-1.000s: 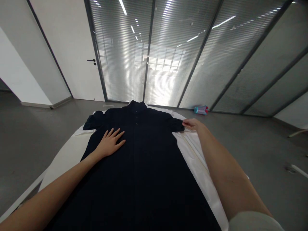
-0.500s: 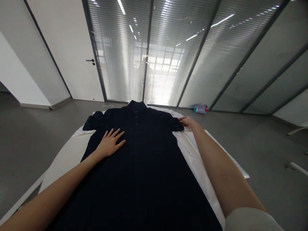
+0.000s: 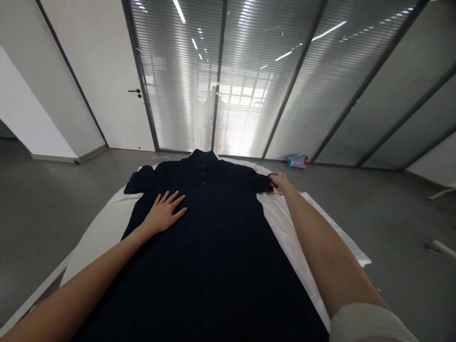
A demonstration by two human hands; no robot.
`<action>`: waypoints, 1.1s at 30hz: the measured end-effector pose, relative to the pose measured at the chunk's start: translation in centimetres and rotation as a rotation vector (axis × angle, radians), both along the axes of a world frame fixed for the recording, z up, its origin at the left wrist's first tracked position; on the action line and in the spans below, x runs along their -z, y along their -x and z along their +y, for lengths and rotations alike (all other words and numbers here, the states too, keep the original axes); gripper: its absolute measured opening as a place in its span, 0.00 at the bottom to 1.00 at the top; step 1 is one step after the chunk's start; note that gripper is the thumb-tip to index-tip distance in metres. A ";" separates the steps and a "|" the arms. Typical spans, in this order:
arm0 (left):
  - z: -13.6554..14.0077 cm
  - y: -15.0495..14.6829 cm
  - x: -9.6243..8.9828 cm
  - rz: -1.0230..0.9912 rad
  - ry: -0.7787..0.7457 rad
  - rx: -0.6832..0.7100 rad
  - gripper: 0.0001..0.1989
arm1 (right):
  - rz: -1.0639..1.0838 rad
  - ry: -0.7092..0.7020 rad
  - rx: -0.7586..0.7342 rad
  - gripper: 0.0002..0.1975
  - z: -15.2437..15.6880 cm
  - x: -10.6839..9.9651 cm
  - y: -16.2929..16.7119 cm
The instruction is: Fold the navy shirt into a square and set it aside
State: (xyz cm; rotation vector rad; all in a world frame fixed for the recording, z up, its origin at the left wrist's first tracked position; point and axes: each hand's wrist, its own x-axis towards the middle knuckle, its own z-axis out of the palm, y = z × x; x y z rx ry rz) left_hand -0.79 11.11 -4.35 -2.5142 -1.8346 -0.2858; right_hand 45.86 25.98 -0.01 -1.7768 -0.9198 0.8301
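Note:
A dark navy short-sleeved garment [image 3: 213, 237], with a collar and a short row of buttons at the neck, lies spread out front side up, its collar at the far end. My left hand [image 3: 164, 213] rests flat on its chest, left of the button line, fingers spread. At the far right, my right hand [image 3: 280, 182] pinches the hem of the right sleeve [image 3: 261, 183] between thumb and fingers. The other sleeve [image 3: 138, 180] lies out to the left. The garment's lower end runs out of view at the bottom.
Under the garment is a white cloth [image 3: 281, 218] on a pale table or board [image 3: 96, 232]. A blue and red patterned packet or roll [image 3: 298, 162] lies on the grey floor near the glass partition [image 3: 242, 95]. A white door [image 3: 96, 71] stands at the left.
My right hand has shifted slightly to the right, and the sleeve it holds looks drawn out a little straighter. My left hand stays flat in place on the garment.

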 end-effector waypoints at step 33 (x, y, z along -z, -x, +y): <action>3.7 -29.8 -4.9 -0.078 -0.249 0.336 0.24 | -0.112 -0.329 -0.174 0.11 -2.5 -4.2 2.3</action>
